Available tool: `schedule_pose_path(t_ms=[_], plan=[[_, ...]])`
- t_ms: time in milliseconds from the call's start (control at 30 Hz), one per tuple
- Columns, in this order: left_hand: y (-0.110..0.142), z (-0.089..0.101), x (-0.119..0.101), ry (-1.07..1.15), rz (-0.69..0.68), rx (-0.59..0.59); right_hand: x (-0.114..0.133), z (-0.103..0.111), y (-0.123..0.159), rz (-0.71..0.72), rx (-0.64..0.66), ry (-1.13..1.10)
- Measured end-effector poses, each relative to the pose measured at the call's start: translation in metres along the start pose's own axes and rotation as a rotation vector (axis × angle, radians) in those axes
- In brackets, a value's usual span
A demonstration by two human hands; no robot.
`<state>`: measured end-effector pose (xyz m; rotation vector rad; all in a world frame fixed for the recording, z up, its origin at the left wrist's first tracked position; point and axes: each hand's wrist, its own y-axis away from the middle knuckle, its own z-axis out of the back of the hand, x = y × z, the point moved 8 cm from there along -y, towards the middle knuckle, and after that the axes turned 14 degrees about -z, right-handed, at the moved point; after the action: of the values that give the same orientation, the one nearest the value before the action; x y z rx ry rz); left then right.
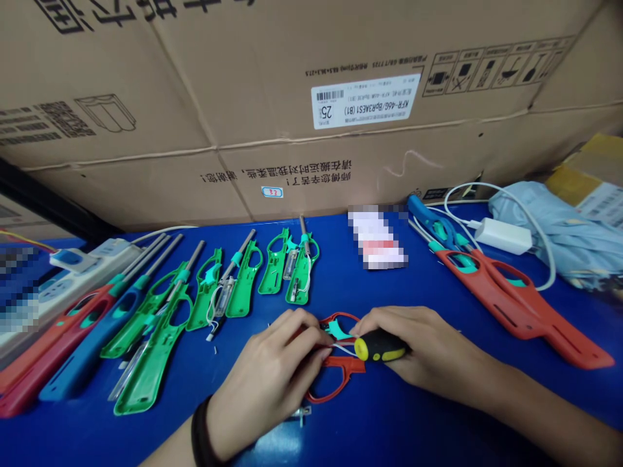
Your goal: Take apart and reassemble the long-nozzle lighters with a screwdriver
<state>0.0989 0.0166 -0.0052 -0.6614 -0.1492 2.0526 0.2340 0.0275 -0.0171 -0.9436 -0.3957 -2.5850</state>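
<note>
Fingers (311, 337) of the left hand (257, 376) are pinched on a red lighter half (327, 319), held low over the near centre of the blue tabletop (423, 415). By the right hand (413, 331), a black-and-yellow handle (382, 346) is gripped, yellow end pointed left; whether the lighter is touched by its fingertips cannot be told. Between the hands a teal trigger (339, 329) is exposed, a white wire (344, 349) is seen just below, and another red half (353, 366) is laid nearer still. Under the left hand, a small metal part (302, 412) is partly hidden.

Farther out, three opened green lighters (246, 285) are spread beyond and leftward, their metal tubes bared. Red and blue lighters (92, 347) are lined up beside a white power strip (53, 285); on the right, red lighters (525, 295) are laid near a white charger (503, 233). Everything is backed by a cardboard box (272, 84), its printing upside down.
</note>
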Motion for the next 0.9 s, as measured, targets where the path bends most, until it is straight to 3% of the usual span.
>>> schedule_pose_path(t_ms=[467, 900], plan=[[0.002, 0.000, 0.001, 0.008, -0.006, 0.000, 0.002, -0.004, -0.003, 0.000, 0.017, 0.050], [0.002, -0.001, -0.002, -0.062, -0.031, 0.010, -0.010, 0.006, -0.014, -0.156, -0.055, -0.140]])
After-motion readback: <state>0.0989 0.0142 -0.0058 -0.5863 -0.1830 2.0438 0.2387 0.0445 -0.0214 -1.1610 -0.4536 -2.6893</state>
